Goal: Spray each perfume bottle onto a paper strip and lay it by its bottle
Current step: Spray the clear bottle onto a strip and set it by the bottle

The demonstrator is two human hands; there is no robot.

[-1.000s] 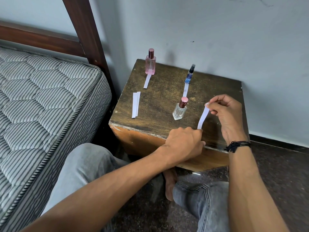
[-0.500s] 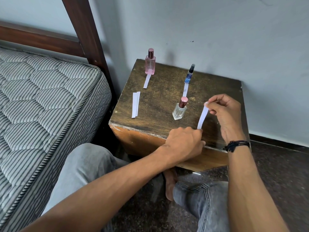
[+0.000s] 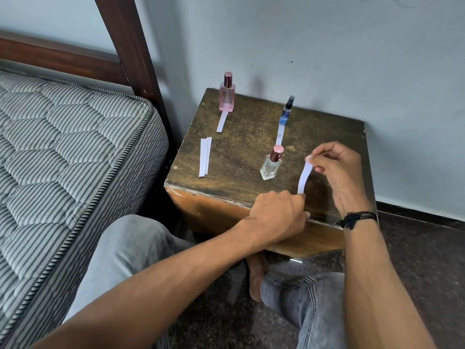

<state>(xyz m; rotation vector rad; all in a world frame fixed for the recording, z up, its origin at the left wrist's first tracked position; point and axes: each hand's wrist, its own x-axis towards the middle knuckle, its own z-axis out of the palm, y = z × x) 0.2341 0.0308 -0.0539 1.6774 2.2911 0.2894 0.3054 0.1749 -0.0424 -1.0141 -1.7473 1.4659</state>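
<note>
Both hands are pinching one strip (image 3: 304, 176): right hand (image 3: 336, 172) the top, left hand (image 3: 276, 214) the bottom. Next, I think, it is going down beside the clear bottle (image 3: 271, 163)

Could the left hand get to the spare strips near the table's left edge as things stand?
Probably yes: bare tabletop lies between the left hand and the spare strips, though it would first have to release the held strip.

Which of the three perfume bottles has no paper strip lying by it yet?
The clear bottle with the pink cap, nearest the hands. The pink bottle and the thin blue bottle each have a strip lying in front.
</note>
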